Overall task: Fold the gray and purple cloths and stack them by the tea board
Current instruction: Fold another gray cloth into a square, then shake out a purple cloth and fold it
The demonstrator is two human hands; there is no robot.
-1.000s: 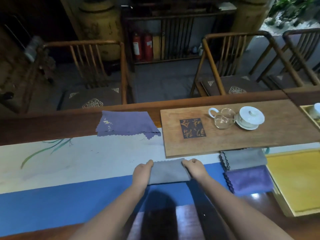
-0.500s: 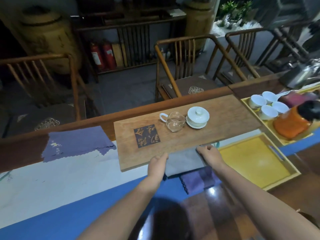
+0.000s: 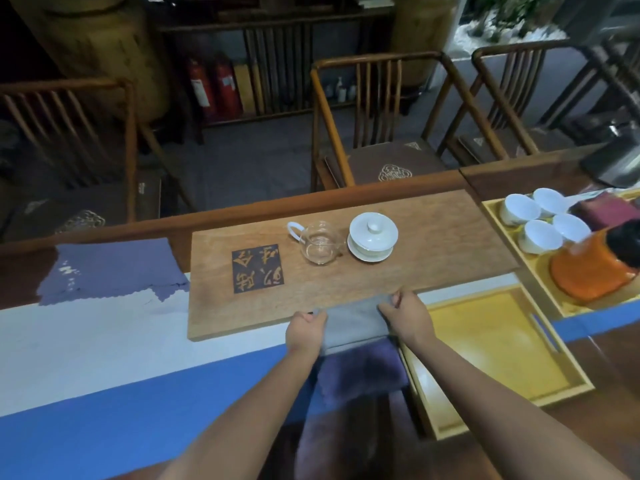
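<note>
The left hand [image 3: 304, 332] is curled round the left end of the folded gray cloth [image 3: 353, 322], and the right hand [image 3: 405, 317] is pinching its right end, thumb and fingers closed on the fabric. The gray cloth is held flat just at the near edge of the tea board [image 3: 433, 268], its far edge touching or slightly overlapping that edge; which of the two cannot be told. Directly nearer than the gray cloth, a folded purple cloth [image 3: 360, 372] is seen, its far part covered by the gray one, well short of the board itself. To the left of the tea board, an unfolded purple cloth [image 3: 110, 268] is spread out, its corner lying just beside the board's left edge. On the tea board, a glass pitcher [image 3: 317, 244] and a white lidded cup [image 3: 372, 235] are set side by side, right of a dark carved square [image 3: 258, 268]. Right of the board's near corner, a yellow tray [image 3: 491, 344] is placed, and beyond it, off the board's right end, white cups [image 3: 540, 225] and an orange pot [image 3: 592, 268] are grouped.
</note>
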